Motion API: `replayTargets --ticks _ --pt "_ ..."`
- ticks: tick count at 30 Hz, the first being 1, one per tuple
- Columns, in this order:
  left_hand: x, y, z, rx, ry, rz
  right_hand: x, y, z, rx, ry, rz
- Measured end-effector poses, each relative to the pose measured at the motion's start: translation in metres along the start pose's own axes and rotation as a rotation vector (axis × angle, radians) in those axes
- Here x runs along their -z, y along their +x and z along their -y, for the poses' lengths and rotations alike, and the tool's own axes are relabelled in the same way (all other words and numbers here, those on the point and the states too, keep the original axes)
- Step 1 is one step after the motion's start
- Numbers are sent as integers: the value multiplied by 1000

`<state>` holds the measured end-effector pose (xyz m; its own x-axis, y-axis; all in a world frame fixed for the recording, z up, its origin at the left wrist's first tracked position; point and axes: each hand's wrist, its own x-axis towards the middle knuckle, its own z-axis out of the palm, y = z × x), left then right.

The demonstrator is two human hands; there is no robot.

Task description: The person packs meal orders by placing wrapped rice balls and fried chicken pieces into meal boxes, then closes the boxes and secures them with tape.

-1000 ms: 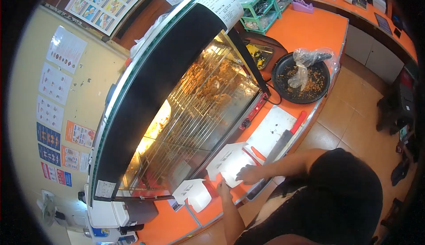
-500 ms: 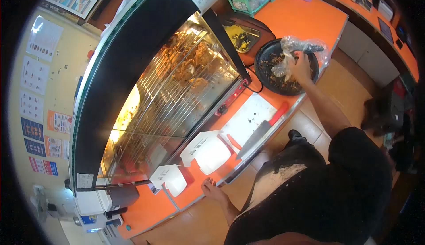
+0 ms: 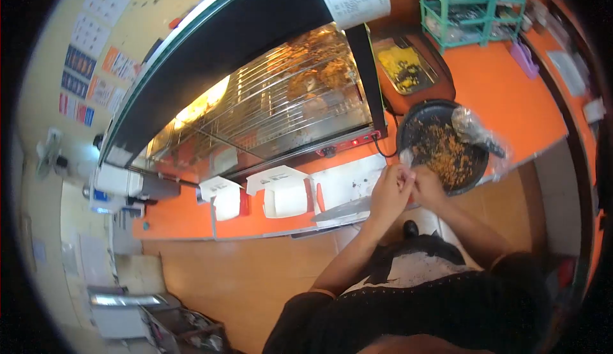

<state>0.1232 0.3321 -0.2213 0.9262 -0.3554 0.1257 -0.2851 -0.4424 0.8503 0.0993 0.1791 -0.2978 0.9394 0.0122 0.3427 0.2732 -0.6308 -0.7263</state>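
My left hand (image 3: 391,188) and my right hand (image 3: 426,186) meet at the near left rim of a round black mortar-like dish (image 3: 407,124). Their fingers are closed on a small clear plastic bag (image 3: 406,157), mostly covered by the fingers. Crumbly orange-brown chili mash (image 3: 447,157) lies in the dish. A dark-handled tool wrapped in clear plastic (image 3: 474,130) rests across its right side. Left of my left hand, a large knife (image 3: 345,211) lies on a white board (image 3: 351,178); my hand and arm hide its handle.
Two open takeaway boxes, one small (image 3: 228,204) and one larger (image 3: 285,202), stand on the orange counter (image 3: 182,216). Behind them is a lit glass warming cabinet (image 3: 255,111) with fried food. A tray of yellow food (image 3: 405,66) and green racks (image 3: 456,9) stand at the back.
My left hand has moved from beside the small box to meet my right hand. My right hand has drawn back from over the dish to its near left rim. The view has turned.
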Motion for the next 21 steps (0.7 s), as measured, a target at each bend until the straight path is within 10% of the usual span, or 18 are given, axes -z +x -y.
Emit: replayTargets --ticks 14,21 --pt "-46 14 -9 -150 115 341 35 -45 -21 178 -7 408" --pt "-43 -27 -3 -334 86 136 57 -23 -84 -389 -101 -68"
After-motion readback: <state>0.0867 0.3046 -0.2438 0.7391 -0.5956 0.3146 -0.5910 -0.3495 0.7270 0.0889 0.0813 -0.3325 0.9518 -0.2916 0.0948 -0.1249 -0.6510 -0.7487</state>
